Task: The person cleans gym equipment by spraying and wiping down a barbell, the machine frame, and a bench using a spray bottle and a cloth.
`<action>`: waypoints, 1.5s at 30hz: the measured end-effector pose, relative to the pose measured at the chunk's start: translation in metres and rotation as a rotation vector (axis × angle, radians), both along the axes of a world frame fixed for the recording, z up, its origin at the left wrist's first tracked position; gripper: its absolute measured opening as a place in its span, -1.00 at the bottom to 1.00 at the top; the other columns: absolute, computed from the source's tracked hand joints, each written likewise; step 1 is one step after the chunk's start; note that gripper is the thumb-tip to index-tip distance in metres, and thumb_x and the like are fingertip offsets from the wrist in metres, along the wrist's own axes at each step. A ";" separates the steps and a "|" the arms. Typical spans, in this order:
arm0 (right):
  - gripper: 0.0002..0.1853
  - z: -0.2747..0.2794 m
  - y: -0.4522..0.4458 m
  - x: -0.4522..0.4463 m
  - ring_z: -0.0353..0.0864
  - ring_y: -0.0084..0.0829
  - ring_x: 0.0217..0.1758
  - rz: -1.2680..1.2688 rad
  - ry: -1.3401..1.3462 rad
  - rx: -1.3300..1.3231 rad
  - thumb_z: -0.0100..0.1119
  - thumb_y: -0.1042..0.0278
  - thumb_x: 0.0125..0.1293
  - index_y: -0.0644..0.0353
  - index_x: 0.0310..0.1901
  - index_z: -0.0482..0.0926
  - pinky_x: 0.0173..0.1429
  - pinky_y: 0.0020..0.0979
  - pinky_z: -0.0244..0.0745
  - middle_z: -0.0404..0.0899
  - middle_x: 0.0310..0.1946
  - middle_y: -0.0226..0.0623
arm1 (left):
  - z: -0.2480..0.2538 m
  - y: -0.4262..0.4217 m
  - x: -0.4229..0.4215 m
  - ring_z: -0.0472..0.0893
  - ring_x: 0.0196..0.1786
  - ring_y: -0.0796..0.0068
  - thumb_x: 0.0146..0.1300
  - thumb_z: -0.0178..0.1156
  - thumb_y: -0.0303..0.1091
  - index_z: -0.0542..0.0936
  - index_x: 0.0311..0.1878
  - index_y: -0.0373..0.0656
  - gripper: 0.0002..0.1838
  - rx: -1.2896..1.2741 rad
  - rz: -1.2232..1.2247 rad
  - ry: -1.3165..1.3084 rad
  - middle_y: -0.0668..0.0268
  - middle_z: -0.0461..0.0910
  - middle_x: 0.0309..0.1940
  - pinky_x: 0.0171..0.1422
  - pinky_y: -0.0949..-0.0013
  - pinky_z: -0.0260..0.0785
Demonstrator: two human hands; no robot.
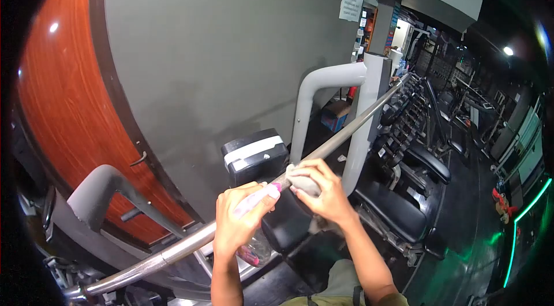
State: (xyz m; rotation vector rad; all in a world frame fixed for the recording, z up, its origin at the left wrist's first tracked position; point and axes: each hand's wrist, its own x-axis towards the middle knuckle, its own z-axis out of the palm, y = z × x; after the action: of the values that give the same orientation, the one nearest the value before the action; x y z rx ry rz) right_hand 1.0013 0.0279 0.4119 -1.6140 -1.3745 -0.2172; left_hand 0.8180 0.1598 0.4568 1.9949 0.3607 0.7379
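Note:
My left hand (235,219) is closed around the pink-and-white head of a spray bottle (255,253). The bottle's clear body with pink marks hangs below my fingers, its pink nozzle pointing toward the bar. My right hand (328,196) grips a bunched pale grey cloth (303,182), which lies against or right beside a long metal barbell (346,133). The barbell runs diagonally from lower left to upper right, passing just beyond both hands. Part of the cloth hangs below my right wrist.
Grey rack uprights (355,127) stand on the right, with a curved grey frame (101,190) on the left. A black padded block (255,156) with a white stripe sits behind the bar. Dumbbells (398,133) and a black bench (395,211) are farther right. A wooden door (69,92) is at left.

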 end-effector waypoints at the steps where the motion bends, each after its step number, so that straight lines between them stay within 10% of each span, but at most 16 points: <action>1: -0.63 -0.002 0.001 -0.005 0.72 -0.13 0.13 0.019 0.000 0.026 0.42 0.51 0.16 0.10 0.04 0.70 0.22 -0.20 0.63 0.63 0.07 -0.23 | 0.003 0.000 -0.001 0.56 -0.49 0.39 0.31 0.20 0.03 0.67 -0.45 -0.31 -0.50 -0.014 -0.004 0.028 0.20 0.58 -0.57 -0.31 0.32 0.32; 10: -0.51 -0.048 0.001 0.029 0.73 -0.18 0.12 -0.173 -0.043 0.246 0.43 0.72 -0.06 0.08 -0.03 0.79 0.19 -0.23 0.66 0.64 0.08 -0.24 | 0.000 0.004 0.003 0.52 -0.48 0.41 0.32 0.14 0.06 0.66 -0.48 -0.26 -0.48 0.006 -0.008 0.032 0.23 0.55 -0.57 -0.30 0.34 0.29; 21: -0.58 -0.088 0.048 -0.018 0.61 -0.45 -0.02 -0.132 1.017 0.666 0.20 0.26 0.56 0.12 0.32 0.33 -0.27 -0.38 0.74 0.49 0.08 -0.25 | -0.001 0.005 0.011 0.58 -0.52 0.37 0.29 0.29 -0.01 0.70 -0.46 -0.28 -0.55 -0.004 0.007 -0.007 0.20 0.63 -0.55 -0.32 0.30 0.34; 29: -0.63 -0.086 0.039 -0.064 0.46 -0.54 0.11 0.089 1.247 0.555 0.09 0.17 0.65 0.14 0.28 0.27 0.16 -0.43 0.47 0.50 0.06 -0.29 | -0.003 -0.001 0.021 0.50 -0.48 0.44 0.29 0.18 0.07 0.67 -0.47 -0.27 -0.48 0.136 0.066 0.048 0.23 0.57 -0.55 -0.31 0.34 0.25; 33: -0.71 -0.071 0.024 -0.027 0.63 -0.48 -0.28 0.144 1.436 0.607 0.05 0.18 0.65 0.03 0.25 0.31 -0.38 -0.46 0.54 0.56 -0.11 -0.32 | -0.006 0.008 0.012 0.59 -0.46 0.39 0.34 0.23 0.04 0.70 -0.42 -0.27 -0.51 -0.016 -0.007 0.041 0.21 0.61 -0.56 -0.27 0.31 0.36; 40: -0.63 -0.068 0.040 -0.015 0.55 -0.46 -0.16 0.077 1.595 0.605 0.00 -0.03 0.66 -0.01 0.25 0.24 -0.32 -0.36 0.55 0.43 0.07 -0.28 | 0.000 0.002 0.016 0.57 -0.46 0.43 0.35 0.27 -0.02 0.68 -0.46 -0.32 -0.52 0.042 -0.001 0.023 0.22 0.60 -0.54 -0.29 0.33 0.33; 41: -0.38 -0.067 0.041 -0.024 0.64 -0.49 -0.17 0.015 1.675 0.589 0.02 -0.01 0.65 -0.12 0.58 0.04 -0.36 -0.41 0.52 0.55 -0.03 -0.36 | -0.001 0.002 0.016 0.56 -0.47 0.43 0.35 0.27 -0.02 0.68 -0.46 -0.31 -0.52 0.025 -0.006 0.020 0.22 0.60 -0.54 -0.30 0.33 0.33; 45: -0.67 -0.094 0.021 -0.015 0.68 -0.48 -0.26 0.362 1.449 0.316 -0.03 0.06 0.67 -0.03 0.30 0.28 -0.45 -0.47 0.46 0.61 -0.13 -0.37 | -0.005 0.004 0.014 0.55 -0.48 0.43 0.35 0.26 -0.01 0.69 -0.45 -0.30 -0.52 -0.028 0.010 0.023 0.23 0.60 -0.55 -0.33 0.32 0.31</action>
State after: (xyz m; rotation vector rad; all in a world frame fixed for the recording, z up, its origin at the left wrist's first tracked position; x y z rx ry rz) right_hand 0.9868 0.0487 0.3175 -0.7970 -0.3946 0.7834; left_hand 0.8323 0.1636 0.4520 1.9778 0.3929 0.7129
